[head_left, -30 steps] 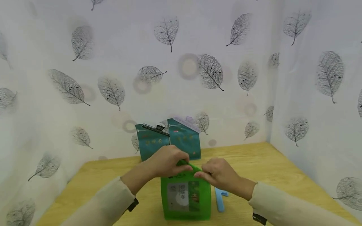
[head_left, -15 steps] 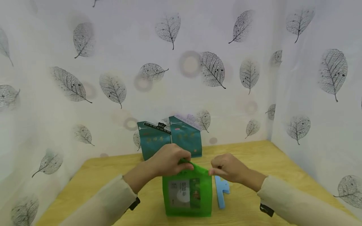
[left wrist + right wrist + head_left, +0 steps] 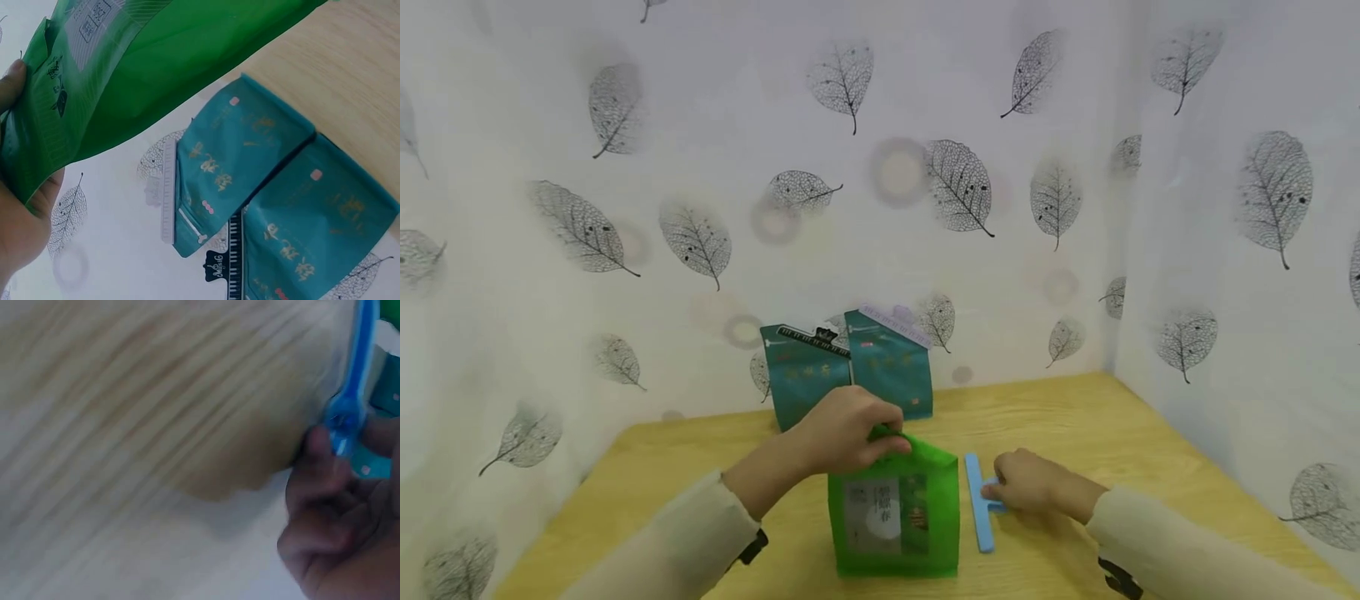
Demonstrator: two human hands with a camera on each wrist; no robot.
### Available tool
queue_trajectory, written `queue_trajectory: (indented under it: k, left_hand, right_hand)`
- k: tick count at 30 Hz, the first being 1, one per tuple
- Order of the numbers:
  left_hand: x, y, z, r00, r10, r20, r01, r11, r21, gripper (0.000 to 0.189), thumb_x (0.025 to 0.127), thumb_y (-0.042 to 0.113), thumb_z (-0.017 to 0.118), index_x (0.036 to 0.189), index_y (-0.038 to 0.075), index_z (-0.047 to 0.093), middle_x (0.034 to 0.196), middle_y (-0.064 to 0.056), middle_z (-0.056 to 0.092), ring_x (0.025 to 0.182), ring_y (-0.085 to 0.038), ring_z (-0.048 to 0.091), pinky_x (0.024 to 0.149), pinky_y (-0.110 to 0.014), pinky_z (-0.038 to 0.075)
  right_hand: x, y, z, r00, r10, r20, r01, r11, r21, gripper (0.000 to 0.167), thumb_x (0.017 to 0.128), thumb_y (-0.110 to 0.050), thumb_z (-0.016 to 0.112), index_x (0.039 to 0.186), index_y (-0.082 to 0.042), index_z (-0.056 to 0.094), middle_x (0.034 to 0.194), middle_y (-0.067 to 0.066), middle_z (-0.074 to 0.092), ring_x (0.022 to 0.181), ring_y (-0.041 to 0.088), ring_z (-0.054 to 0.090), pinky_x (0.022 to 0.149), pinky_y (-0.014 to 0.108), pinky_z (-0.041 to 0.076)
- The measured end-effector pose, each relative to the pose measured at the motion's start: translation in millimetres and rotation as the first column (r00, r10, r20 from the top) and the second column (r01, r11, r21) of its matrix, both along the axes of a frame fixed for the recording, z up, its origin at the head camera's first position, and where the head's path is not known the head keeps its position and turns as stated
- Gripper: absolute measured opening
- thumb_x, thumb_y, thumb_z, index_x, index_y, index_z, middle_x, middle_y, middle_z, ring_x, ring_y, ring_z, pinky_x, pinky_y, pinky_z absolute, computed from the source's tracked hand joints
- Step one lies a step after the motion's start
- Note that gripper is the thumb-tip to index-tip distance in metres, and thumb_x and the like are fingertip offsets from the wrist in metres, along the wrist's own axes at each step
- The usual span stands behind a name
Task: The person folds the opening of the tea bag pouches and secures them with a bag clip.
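Observation:
A green tea bag [image 3: 895, 525] with a printed label stands upright at the front of the table in the head view. My left hand [image 3: 853, 429] pinches its folded top corner between thumb and fingers; the left wrist view shows the green bag [image 3: 156, 81] reaching across the picture. To the right of the bag is a light-blue bag clip [image 3: 978, 508]. My right hand [image 3: 1033, 482] pinches the handle of this clip, and the right wrist view shows thumb and fingers around the blue handle [image 3: 345, 422].
Two teal bags [image 3: 891, 375] stand behind, against the leaf-patterned backdrop [image 3: 730, 117]. One has a black clip [image 3: 814, 340] on its slanted top, the other a pale purple clip [image 3: 895, 325]. The wooden table [image 3: 1075, 417] extends on both sides.
My right hand has let go of the green bag's top edge, moved right and down, and taken hold of the blue clip's handle. My left hand stays on the bag.

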State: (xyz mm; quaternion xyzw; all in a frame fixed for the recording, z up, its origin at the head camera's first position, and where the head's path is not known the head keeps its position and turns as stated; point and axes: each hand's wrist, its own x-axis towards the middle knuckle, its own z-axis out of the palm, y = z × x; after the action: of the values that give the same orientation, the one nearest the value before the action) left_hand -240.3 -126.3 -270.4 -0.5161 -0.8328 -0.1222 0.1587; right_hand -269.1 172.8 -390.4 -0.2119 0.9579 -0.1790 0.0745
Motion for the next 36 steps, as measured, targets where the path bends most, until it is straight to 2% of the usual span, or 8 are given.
queue_trajectory:
  k: [5,9,14,21,25,29,33,36]
  left_hand:
    - [0.7,3.0,-0.7,1.0,0.03,-0.006,-0.03,1.0,-0.004,0.018,0.093,0.03,0.072,0.079,0.018,0.067,0.065,0.01,0.062,0.053,0.005,0.042,0.054,-0.014,0.036]
    - [0.7,5.8,0.5,0.999,0.034,0.006,-0.034,0.999,-0.017,0.017,0.094,0.031,0.071,0.087,0.016,0.073,0.074,0.007,0.069,0.058,0.004,0.049,0.058,-0.014,0.04]
    - [0.3,4.8,-0.4,0.998,0.069,0.009,-0.069,0.997,-0.016,0.02,0.094,0.035,0.07,0.092,0.016,0.076,0.082,0.006,0.074,0.066,0.001,0.059,0.062,-0.016,0.046]
    - [-0.9,-1.0,-2.4,0.993,0.11,0.043,-0.112,0.993,0.035,0.024,0.091,0.039,0.072,0.095,0.016,0.078,0.089,0.005,0.076,0.077,-0.004,0.066,0.07,-0.021,0.053]
    - [-2.2,0.2,-1.4,0.978,0.138,0.155,-0.155,0.983,0.099,0.026,0.087,0.039,0.077,0.095,0.015,0.078,0.09,0.004,0.076,0.077,-0.004,0.066,0.071,-0.021,0.053]
    - [-2.7,2.3,1.4,0.944,0.195,0.268,-0.242,0.958,0.156,0.032,0.081,0.036,0.084,0.101,0.014,0.074,0.085,0.007,0.071,0.075,-0.003,0.061,0.07,-0.022,0.052]
    - [-1.3,4.1,3.0,0.921,0.252,0.298,-0.304,0.942,0.144,0.05,0.077,0.034,0.087,0.119,0.012,0.07,0.078,0.009,0.064,0.067,-0.003,0.053,0.066,-0.024,0.047]
    - [0.0,5.4,1.4,0.92,0.248,0.302,-0.3,0.944,0.139,0.057,0.077,0.033,0.087,0.125,0.008,0.068,0.076,0.009,0.063,0.062,-0.003,0.049,0.063,-0.023,0.044]
  right_hand:
    - [4.1,-5.5,-0.6,1.0,-0.021,0.015,0.021,0.998,0.056,0.027,0.095,-0.026,0.067,0.078,-0.006,0.06,0.066,0.002,0.052,0.059,0.015,0.047,0.057,0.031,0.043]
    - [4.1,0.1,1.7,0.999,0.053,-0.002,-0.053,0.997,-0.047,0.019,0.097,-0.018,0.063,0.083,-0.006,0.059,0.068,-0.002,0.054,0.058,0.009,0.049,0.054,0.024,0.042]
    - [1.4,3.7,10.6,0.974,0.152,-0.17,-0.182,0.967,-0.178,0.013,0.096,-0.018,0.067,0.092,-0.008,0.059,0.074,-0.006,0.057,0.061,0.001,0.048,0.055,0.021,0.043]
    - [0.3,-6.1,41.5,0.932,0.067,-0.355,-0.167,0.951,-0.259,0.037,0.091,-0.023,0.074,0.117,0.001,0.065,0.088,-0.002,0.069,0.071,0.001,0.059,0.062,0.021,0.05]
    - [4.4,-8.3,57.8,0.872,0.022,-0.488,-0.207,0.922,-0.329,0.026,0.091,-0.018,0.073,0.11,0.0,0.071,0.088,-0.001,0.069,0.069,0.0,0.056,0.059,0.021,0.049]
    - [10.8,-11.0,71.6,0.785,0.005,-0.619,-0.322,0.857,-0.402,0.019,0.09,-0.008,0.073,0.108,-0.002,0.068,0.088,-0.002,0.067,0.072,0.0,0.056,0.061,0.022,0.051]
    - [18.3,-13.6,80.7,0.724,0.055,-0.688,-0.444,0.8,-0.404,0.019,0.089,-0.003,0.072,0.106,-0.006,0.065,0.086,-0.004,0.066,0.072,0.001,0.057,0.061,0.022,0.052]
    - [24.2,-15.6,84.4,0.703,0.111,-0.702,-0.508,0.769,-0.387,0.022,0.087,-0.001,0.073,0.105,-0.008,0.064,0.085,-0.004,0.064,0.07,0.001,0.055,0.06,0.021,0.05]
